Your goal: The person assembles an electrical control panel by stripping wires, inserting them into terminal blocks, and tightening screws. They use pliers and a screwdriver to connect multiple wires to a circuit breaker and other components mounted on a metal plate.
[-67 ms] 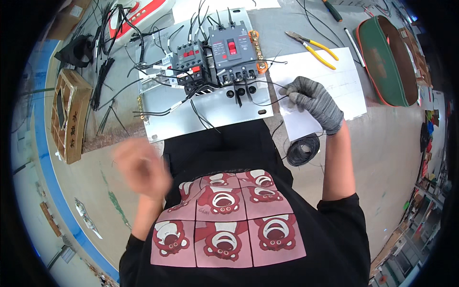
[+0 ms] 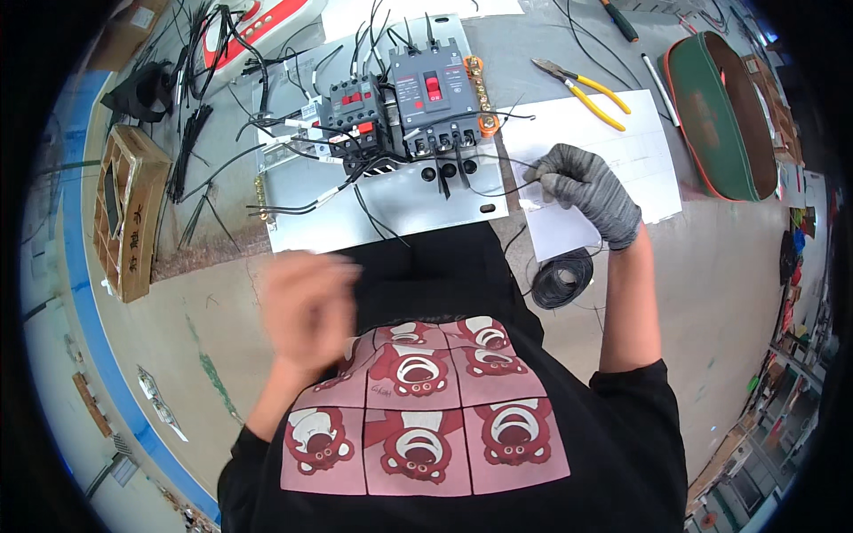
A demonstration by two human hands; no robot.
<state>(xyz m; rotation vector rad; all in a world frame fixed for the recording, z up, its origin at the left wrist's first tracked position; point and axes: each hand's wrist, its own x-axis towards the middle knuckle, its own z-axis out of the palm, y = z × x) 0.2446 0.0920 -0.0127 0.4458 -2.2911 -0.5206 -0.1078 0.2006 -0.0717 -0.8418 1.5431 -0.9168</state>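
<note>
Wire sits pinched in the gloved right hand.

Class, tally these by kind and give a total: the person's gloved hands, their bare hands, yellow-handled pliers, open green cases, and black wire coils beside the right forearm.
Gloved right hand: 1
Bare left hand (blurred): 1
Yellow-handled pliers: 1
Open green case: 1
Black wire coil: 1
Total: 5

beige floor, blue stripe at left, grey workbench, cluttered shelves at right
</note>
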